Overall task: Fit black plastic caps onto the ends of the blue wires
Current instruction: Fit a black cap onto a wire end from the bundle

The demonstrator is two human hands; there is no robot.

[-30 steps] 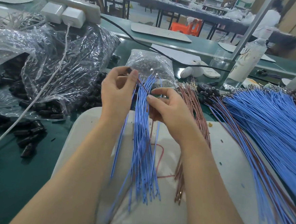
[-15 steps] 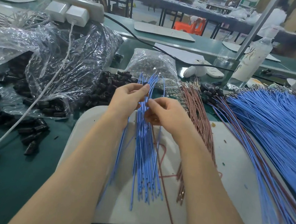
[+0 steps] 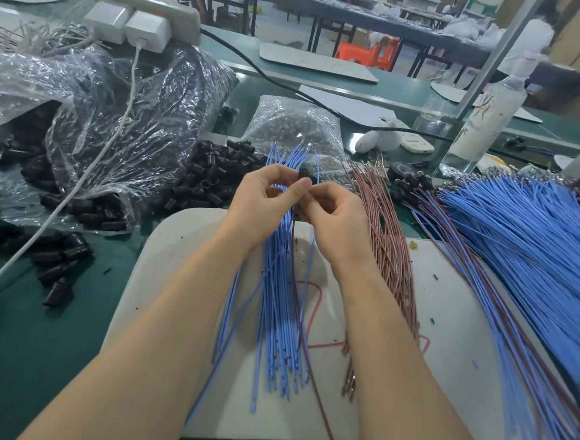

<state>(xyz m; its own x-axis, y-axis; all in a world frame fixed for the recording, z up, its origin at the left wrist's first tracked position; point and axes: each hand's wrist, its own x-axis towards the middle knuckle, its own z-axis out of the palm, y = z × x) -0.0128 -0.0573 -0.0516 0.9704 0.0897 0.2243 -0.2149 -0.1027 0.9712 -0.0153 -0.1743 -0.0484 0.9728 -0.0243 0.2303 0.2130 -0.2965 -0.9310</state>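
Observation:
A bundle of blue wires (image 3: 280, 308) lies lengthwise on the white board (image 3: 443, 368), its far ends fanning up between my hands. My left hand (image 3: 265, 204) pinches a small black plastic cap (image 3: 305, 173) between thumb and fingertips. My right hand (image 3: 333, 219) meets it fingertip to fingertip and pinches a thin wire just under the cap; a brown wire (image 3: 296, 309) runs down from there. Loose black caps (image 3: 209, 176) are heaped left of my hands.
Crumpled plastic bags (image 3: 117, 121) with more black caps spill at the left, crossed by a white cable (image 3: 89, 168). A clear bag of small parts (image 3: 295, 127) lies behind my hands. Brown wires (image 3: 386, 247) and a wide blue wire pile (image 3: 526, 257) fill the right. A bottle (image 3: 484, 123) stands beyond.
My hands have drawn together from apart. A black cap now shows between my left fingertips, and my right fingertips have closed against it over the bundle.

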